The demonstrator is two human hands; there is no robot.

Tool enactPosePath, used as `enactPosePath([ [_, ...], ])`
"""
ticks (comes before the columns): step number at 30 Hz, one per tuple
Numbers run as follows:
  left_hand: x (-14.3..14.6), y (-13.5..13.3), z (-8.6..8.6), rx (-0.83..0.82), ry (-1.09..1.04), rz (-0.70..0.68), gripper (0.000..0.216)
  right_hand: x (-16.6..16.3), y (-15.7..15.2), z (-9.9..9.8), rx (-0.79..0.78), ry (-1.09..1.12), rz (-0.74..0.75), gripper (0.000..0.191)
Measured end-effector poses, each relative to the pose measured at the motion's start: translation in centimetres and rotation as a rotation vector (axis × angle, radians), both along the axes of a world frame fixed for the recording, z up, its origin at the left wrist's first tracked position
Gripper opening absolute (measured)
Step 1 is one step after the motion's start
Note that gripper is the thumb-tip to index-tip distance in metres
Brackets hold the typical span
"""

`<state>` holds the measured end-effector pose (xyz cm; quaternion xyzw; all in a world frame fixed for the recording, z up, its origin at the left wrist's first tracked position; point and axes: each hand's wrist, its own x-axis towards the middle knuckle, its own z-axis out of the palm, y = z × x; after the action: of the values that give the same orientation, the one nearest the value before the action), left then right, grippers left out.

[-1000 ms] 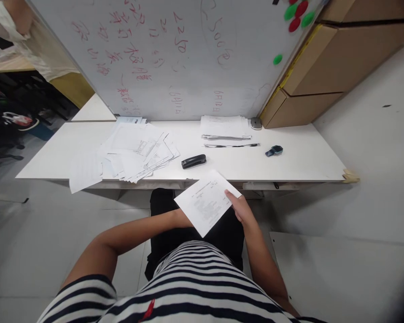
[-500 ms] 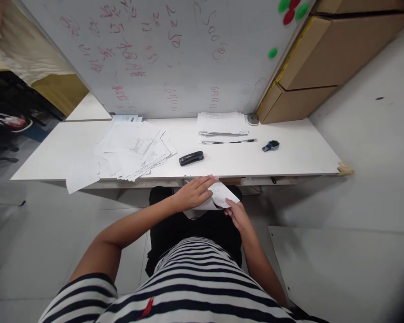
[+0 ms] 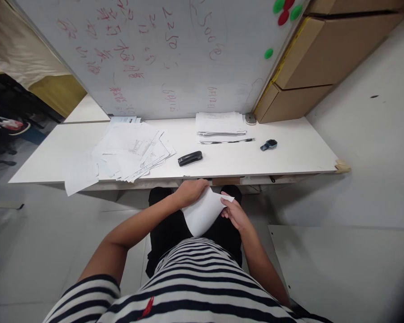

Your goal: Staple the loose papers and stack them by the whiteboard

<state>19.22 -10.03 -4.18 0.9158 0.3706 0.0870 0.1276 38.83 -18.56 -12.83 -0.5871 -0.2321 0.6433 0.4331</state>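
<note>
We best avoid creases by gripping the sheet [image 3: 199, 218] lightly, our left hand [image 3: 191, 193] curled closed at eleven o'clock, right hand [image 3: 236, 215] pinching at two.

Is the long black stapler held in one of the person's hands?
No, the long black stapler lies on the white desktop, while the left hand and right hand hold a white paper sheet.

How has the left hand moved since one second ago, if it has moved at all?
Yes: the left hand has moved forward, nearer to the front edge of the white desk.
</note>
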Motion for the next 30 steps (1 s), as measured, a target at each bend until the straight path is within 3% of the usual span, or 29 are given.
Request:
enactPosePath([
  [4,-0.4,0.6,0.9,0.202,-0.002,-0.201,0.028,0.7,-0.3,1.5,0.236,-0.576,-0.089,0.076],
  [7,0.1,1.7,2.8,0.3,-0.036,-0.38,0.032,1.2,-0.9,4.7,0.476,-0.618,0.071,0.061],
  [10,1.4,3.2,5.5,0.283,-0.088,-0.509,0.03,1.2,-1.2,7.3,0.622,-0.62,0.262,0.056],
  [14,2.4,5.2,8.1,0.217,-0.234,-0.531,0.029,0.8,-0.1,8.2,0.721,-0.921,0.242,0.035],
  [16,2.2,6.2,8.0,0.284,-0.339,-0.455,0.03,1.0,1.4,8.7,0.794,-1.075,0.177,0.036],
  [18,1.6,7.3,7.1,0.387,-0.503,-0.289,0.032,1.5,3.7,10.1,0.857,-1.237,0.163,0.036],
  [21,1.1,8.8,4.7,0.42,-0.84,0.067,0.04,2.3,8.3,13.4,0.879,-1.457,0.322,0.036],
  [23,1.1,9.4,3.1,0.276,-1.038,0.258,0.05,2.5,11.3,15.4,0.876,-1.568,0.408,0.035],
  [25,0.9,9.6,1.4,0.007,-1.152,0.354,0.061,2.2,13.6,16.4,0.881,-1.635,0.514,0.032],
  [28,0.2,9.1,-0.7,-0.368,-1.131,0.423,0.065,1.4,15.1,16.5,0.871,-1.674,0.654,0.027],
  [30,-0.5,8.5,-1.6,-0.464,-1.075,0.477,0.06,0.9,15.1,16.2,0.868,-1.672,0.723,0.024],
])
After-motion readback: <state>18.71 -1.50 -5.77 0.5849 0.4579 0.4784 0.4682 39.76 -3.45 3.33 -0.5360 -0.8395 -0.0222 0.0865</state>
